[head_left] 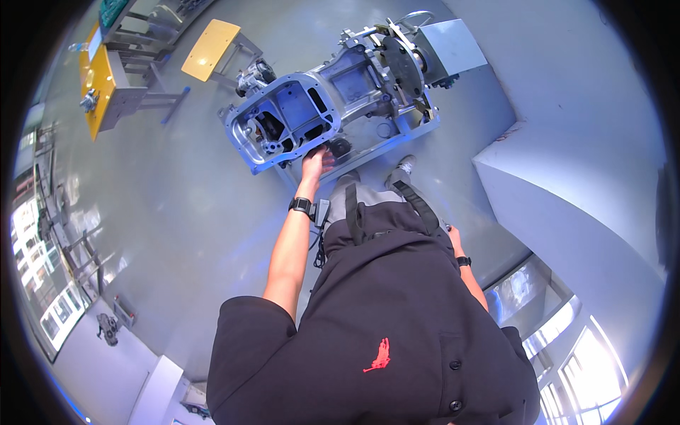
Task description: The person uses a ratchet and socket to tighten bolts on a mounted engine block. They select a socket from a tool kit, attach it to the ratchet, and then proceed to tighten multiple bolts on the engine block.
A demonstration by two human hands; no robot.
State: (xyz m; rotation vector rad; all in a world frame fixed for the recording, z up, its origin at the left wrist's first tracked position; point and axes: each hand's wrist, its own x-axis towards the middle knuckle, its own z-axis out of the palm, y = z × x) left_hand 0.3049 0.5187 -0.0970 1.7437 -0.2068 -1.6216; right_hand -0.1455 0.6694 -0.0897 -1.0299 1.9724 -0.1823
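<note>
A silver-grey engine block (pixel 287 105) with an uncovered cavity lies on a metal stand (pixel 393 144) in front of me. My left hand (pixel 316 164) reaches up to its near rim, fingers apart. Its fingertips are at the casing edge, partly hidden, so I cannot tell how firmly they touch it. A round black part (pixel 341 147) sits just right of these fingers, low on the engine's side. Beside my right hip hangs my right hand (pixel 455 238), fingers curled, with a small dark thing at its fingertips that I cannot identify.
A yellow-topped stool (pixel 211 49) stands beyond the engine to the left. Farther left is a yellow-topped table (pixel 103 92) with small items on it. A grey box (pixel 453 48) is at the stand's far right end. A white wall ledge (pixel 538 191) juts out on my right.
</note>
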